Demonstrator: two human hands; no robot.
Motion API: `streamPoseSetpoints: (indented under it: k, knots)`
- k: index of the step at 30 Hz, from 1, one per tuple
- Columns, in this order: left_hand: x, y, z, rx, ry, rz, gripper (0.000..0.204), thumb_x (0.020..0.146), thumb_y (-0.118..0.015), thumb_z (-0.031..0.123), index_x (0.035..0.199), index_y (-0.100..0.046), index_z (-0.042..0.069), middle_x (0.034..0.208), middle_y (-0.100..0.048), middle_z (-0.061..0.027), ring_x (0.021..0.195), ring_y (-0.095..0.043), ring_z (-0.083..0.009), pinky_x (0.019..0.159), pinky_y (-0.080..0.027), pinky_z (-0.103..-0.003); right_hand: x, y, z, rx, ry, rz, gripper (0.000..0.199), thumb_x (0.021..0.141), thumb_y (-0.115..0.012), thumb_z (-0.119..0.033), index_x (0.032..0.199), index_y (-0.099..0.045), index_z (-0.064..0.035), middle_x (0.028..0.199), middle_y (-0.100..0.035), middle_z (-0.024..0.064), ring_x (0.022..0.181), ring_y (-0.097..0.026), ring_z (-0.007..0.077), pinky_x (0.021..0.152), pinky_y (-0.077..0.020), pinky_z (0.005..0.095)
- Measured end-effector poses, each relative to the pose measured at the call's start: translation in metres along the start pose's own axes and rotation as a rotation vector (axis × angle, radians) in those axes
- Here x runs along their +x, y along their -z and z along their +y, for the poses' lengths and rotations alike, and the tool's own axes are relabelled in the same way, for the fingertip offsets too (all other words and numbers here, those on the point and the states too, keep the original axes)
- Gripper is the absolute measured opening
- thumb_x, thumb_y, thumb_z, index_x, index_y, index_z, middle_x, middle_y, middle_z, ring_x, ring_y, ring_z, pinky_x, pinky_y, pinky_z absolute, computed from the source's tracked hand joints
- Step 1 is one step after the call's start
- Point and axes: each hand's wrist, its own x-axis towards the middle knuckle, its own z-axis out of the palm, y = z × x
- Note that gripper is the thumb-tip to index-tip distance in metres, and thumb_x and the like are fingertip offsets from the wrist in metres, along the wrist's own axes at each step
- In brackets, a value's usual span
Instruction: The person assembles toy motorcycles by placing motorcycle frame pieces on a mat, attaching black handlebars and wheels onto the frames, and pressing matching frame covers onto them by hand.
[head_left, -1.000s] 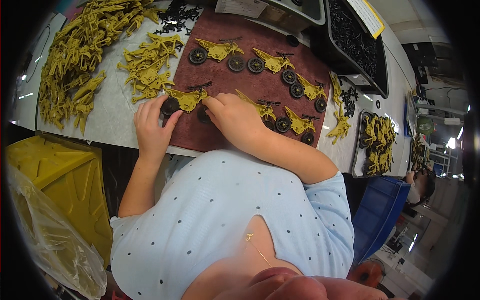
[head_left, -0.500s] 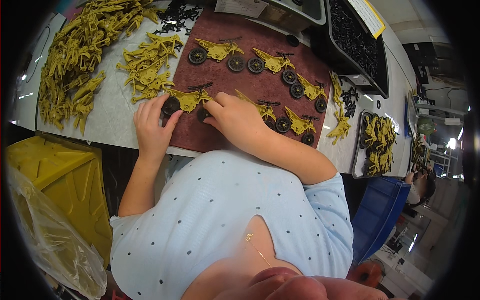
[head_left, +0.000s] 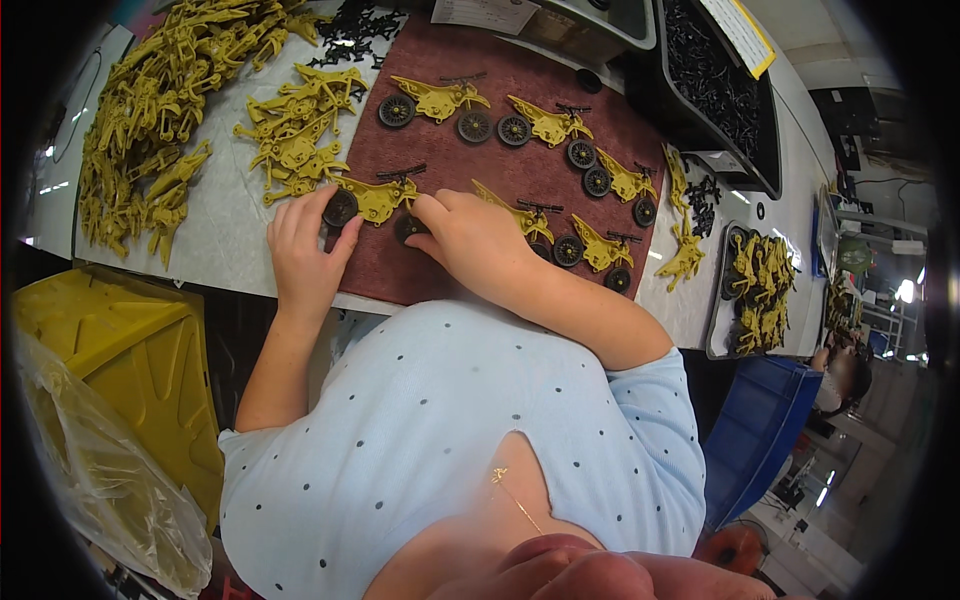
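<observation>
A yellow toy motorbike (head_left: pixel 375 198) with black wheels lies on the maroon mat (head_left: pixel 450 150) near the table's front edge. My left hand (head_left: pixel 303 250) grips its left black wheel between thumb and fingers. My right hand (head_left: pixel 478 240) pinches the bike's right wheel, which sits under my fingertips. Several finished yellow motorbikes (head_left: pixel 545 120) lie in two rows further back and to the right on the mat.
Heaps of loose yellow frame parts (head_left: pixel 160 130) cover the white table to the left. A black tray of small dark parts (head_left: pixel 715 80) stands at the back right. More yellow parts fill a tray (head_left: pixel 760 285) on the right. A yellow bin (head_left: pixel 110 350) sits below the table.
</observation>
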Motion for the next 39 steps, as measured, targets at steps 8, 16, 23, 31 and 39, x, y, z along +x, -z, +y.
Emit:
streamPoseSetpoints:
  k: [8,16,23,31,39]
  knots:
    - [-0.0004,0.0006,-0.0008,-0.016,0.015,0.014,0.041,0.072,-0.077,0.014,0.109,-0.062,0.003,0.100,-0.063,-0.0095,0.093,-0.057,-0.0278,0.084,-0.042,-0.037,0.0007,0.0010,0.0013,0.020,0.003,-0.015,0.025,0.084,-0.065,-0.025,0.097,-0.055,-0.0060,0.085,-0.059,0.0099,0.080,-0.060,0.0301,0.066,-0.0495,0.0398]
    - [0.0011,0.0030,0.0000,-0.114,0.000,0.043,0.041,0.073,-0.077,0.010,0.109,-0.061,0.000,0.098,-0.063,-0.0122,0.092,-0.056,-0.0299,0.083,-0.044,-0.037,0.0002,0.0018,0.0007,-0.009,-0.015,-0.031,0.028,0.084,-0.065,-0.026,0.102,-0.057,-0.0064,0.088,-0.060,0.0106,0.082,-0.061,0.0301,0.067,-0.0501,0.0396]
    - [-0.0008,0.0037,-0.0008,-0.138,0.011,0.067,0.041,0.073,-0.077,0.009,0.109,-0.061,0.000,0.100,-0.062,-0.0123,0.093,-0.056,-0.0300,0.084,-0.044,-0.037,0.0002,0.0011,0.0002,-0.023,-0.013,-0.027,0.029,0.084,-0.066,-0.027,0.102,-0.057,-0.0061,0.088,-0.060,0.0103,0.083,-0.061,0.0298,0.067,-0.0501,0.0390]
    - [-0.0007,0.0024,-0.0026,-0.139,0.003,0.052,0.040,0.072,-0.076,0.009,0.108,-0.061,0.001,0.099,-0.062,-0.0122,0.093,-0.056,-0.0302,0.084,-0.044,-0.038,0.0002,0.0020,0.0001,-0.023,-0.016,-0.040,0.030,0.084,-0.065,-0.028,0.103,-0.056,-0.0058,0.089,-0.060,0.0106,0.084,-0.061,0.0302,0.068,-0.0497,0.0394]
    - [-0.0001,0.0011,-0.0028,-0.097,0.011,0.027,0.039,0.072,-0.077,0.012,0.106,-0.061,0.002,0.098,-0.062,-0.0114,0.092,-0.056,-0.0299,0.084,-0.043,-0.038,0.0005,0.0001,0.0014,-0.015,-0.014,-0.035,0.032,0.084,-0.066,-0.029,0.101,-0.055,-0.0056,0.089,-0.060,0.0108,0.084,-0.060,0.0305,0.068,-0.0494,0.0399]
